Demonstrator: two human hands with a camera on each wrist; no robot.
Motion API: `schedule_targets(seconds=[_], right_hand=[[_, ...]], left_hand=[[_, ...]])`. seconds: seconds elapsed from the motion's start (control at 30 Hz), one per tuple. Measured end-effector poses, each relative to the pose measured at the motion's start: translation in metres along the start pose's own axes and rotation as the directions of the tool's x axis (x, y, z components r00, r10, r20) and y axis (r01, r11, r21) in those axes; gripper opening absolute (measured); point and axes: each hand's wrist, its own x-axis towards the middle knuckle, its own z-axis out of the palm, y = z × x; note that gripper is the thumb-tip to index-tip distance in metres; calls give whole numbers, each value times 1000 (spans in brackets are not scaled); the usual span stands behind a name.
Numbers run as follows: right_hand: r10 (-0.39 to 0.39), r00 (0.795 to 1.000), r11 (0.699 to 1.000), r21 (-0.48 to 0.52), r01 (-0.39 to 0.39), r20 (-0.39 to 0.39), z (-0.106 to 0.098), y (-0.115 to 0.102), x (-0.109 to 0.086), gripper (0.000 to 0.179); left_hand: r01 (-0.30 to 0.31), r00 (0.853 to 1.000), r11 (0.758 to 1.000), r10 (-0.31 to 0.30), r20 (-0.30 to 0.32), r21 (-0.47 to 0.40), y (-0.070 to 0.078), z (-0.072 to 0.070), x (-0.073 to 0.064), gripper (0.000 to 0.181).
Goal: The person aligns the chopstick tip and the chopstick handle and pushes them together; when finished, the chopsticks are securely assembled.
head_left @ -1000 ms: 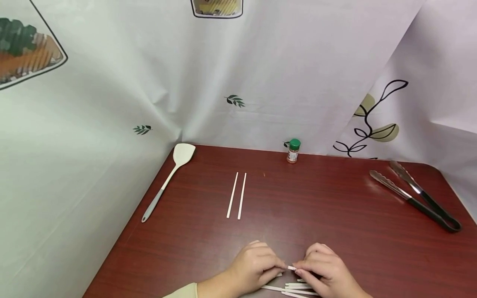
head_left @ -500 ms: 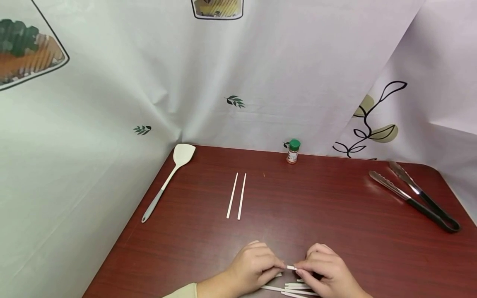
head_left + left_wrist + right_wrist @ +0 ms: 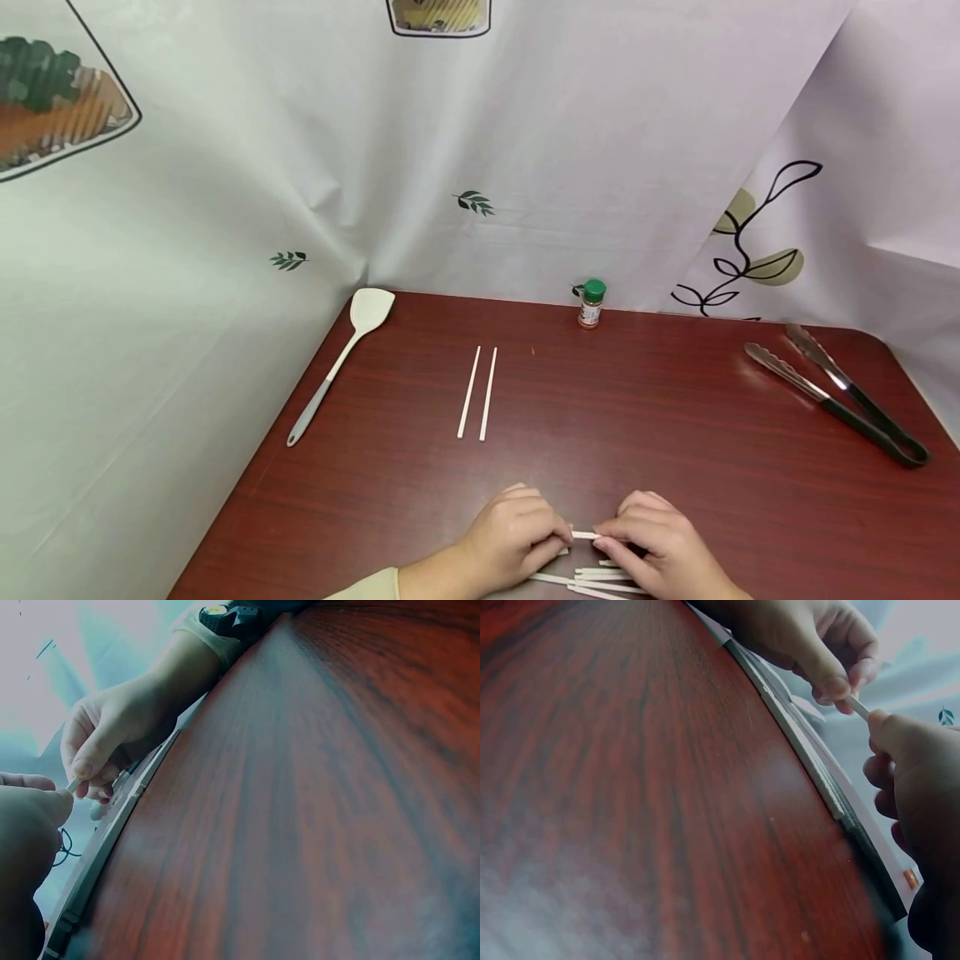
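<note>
Between my hands is a thin white stick (image 3: 584, 535), and a short length of it shows between the fingertips. My left hand (image 3: 517, 533) pinches its left part with thumb and fingers; my right hand (image 3: 656, 542) pinches the right part. The wrist views show the same stick (image 3: 859, 707) in both pinches, raised over the table. Several similar white sticks (image 3: 600, 587) lie on the table right below and in front of the right hand, partly covered by the hands. Two more white sticks (image 3: 477, 396) lie parallel farther up the table.
On the dark red table (image 3: 637, 417), a white spatula (image 3: 337, 362) with a grey handle lies at the left edge. A green-capped spice jar (image 3: 591, 304) stands at the back. Metal tongs (image 3: 840, 392) with black handles lie spread at the right. Printed cloth (image 3: 562, 167) hangs behind.
The fingertips have moved slightly apart, so a little more of the held stick shows between them, and it looks more level. The other things have stayed where they were.
</note>
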Motion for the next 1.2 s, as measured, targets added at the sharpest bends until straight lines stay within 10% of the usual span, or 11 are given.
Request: schedule_targets(seconds=[0.8, 1.03, 1.2], right_hand=[[-27, 999, 1000, -3, 27, -19, 5, -1, 3, 6], [150, 984, 983, 124, -137, -98, 3, -6, 3, 18], [380, 917, 923, 110, -368, -125, 0, -5, -8, 49]], left_hand=[[19, 1000, 998, -19, 8, -67, -1, -2, -3, 18], [110, 993, 993, -112, -43, -53, -6, -5, -6, 21], [91, 995, 996, -90, -52, 11, -15, -10, -8, 14]])
